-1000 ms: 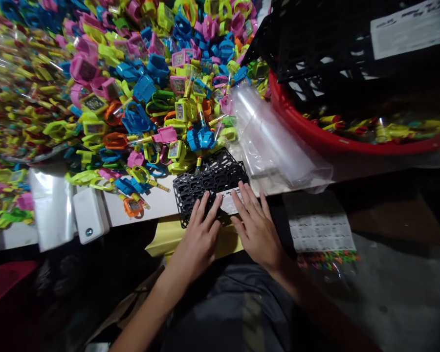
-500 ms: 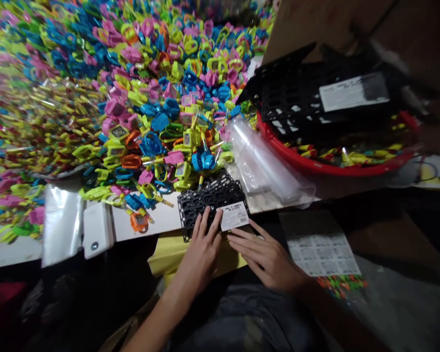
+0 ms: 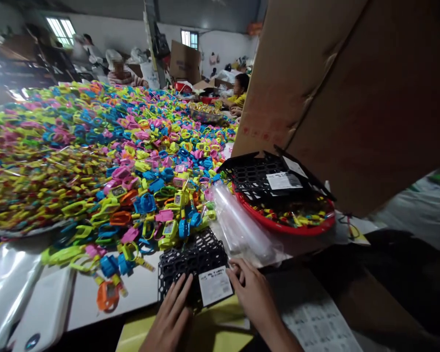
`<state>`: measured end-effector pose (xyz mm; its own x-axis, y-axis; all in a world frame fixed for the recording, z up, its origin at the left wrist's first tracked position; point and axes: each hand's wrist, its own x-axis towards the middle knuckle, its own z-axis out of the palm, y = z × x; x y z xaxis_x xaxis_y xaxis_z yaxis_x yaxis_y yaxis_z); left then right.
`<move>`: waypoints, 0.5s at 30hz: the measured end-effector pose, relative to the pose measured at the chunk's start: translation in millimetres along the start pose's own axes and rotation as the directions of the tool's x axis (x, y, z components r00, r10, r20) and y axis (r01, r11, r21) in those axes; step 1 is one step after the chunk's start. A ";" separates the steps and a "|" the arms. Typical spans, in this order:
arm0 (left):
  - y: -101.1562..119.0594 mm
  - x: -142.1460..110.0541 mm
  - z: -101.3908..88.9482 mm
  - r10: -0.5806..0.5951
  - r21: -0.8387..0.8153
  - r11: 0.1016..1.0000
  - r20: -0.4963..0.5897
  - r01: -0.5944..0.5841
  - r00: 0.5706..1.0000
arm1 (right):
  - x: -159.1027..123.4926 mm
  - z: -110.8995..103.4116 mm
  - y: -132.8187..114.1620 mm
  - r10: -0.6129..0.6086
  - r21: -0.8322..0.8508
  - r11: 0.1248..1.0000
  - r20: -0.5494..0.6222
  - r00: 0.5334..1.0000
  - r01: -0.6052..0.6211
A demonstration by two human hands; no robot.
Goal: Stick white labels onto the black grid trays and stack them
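A black plastic mesh panel [image 3: 178, 261] lies at the table's front edge, with a white printed label [image 3: 215, 287] on its right part. My left hand [image 3: 170, 313] rests on the panel's lower left, fingers stretched out flat beside the label. At the panel's right edge my right hand [image 3: 254, 293] is curled, its thumb and bent forefinger closed on the edge by the label's upper right corner. Beneath the panel's front is a yellow sheet [image 3: 139, 332]. A sheet of printed labels [image 3: 315, 318] lies to the right of my right hand.
Colourful toy watches [image 3: 161, 161] cover the table, with small wrapped yellow pieces [image 3: 40, 190] piled at left. A red basin [image 3: 278, 225] holds more pieces under black panels [image 3: 251, 176]. Clear plastic bags [image 3: 238, 220], a white phone [image 3: 44, 308] and a tall cardboard sheet [image 3: 297, 73] stand nearby. People sit beyond.
The view has tilted up, bringing the room and other people into sight. My right hand has moved from the label's lower edge to its right side and curled. My left hand stays flat.
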<state>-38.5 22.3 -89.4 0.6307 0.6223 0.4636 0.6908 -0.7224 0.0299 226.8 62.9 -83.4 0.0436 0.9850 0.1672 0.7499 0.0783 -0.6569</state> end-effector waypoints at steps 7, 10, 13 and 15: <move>6.4 -8.4 16.2 -0.115 -0.027 0.993 0.027 0.116 0.993 | 2.7 -0.9 -20.4 -0.003 0.036 0.999 0.018 1.000 0.002; 6.3 -6.6 19.7 -0.102 -0.050 0.994 0.006 0.102 0.995 | 2.2 0.4 -21.7 -0.007 0.036 0.999 -0.007 1.000 0.007; 5.7 -5.1 24.5 -0.086 -0.072 0.994 -0.058 0.081 0.995 | 1.6 0.3 -21.5 0.008 0.071 0.997 0.004 1.000 -0.008; 7.0 -3.0 23.0 -0.122 -0.095 0.989 -0.097 0.112 0.988 | 1.4 -1.6 -24.9 0.043 0.127 0.991 0.006 0.999 -0.043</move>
<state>-27.5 22.3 -110.9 0.5047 0.6733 0.5404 0.7204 -0.6734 0.1661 209.2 62.1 -65.6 0.0716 0.9884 0.1342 0.6577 0.0544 -0.7513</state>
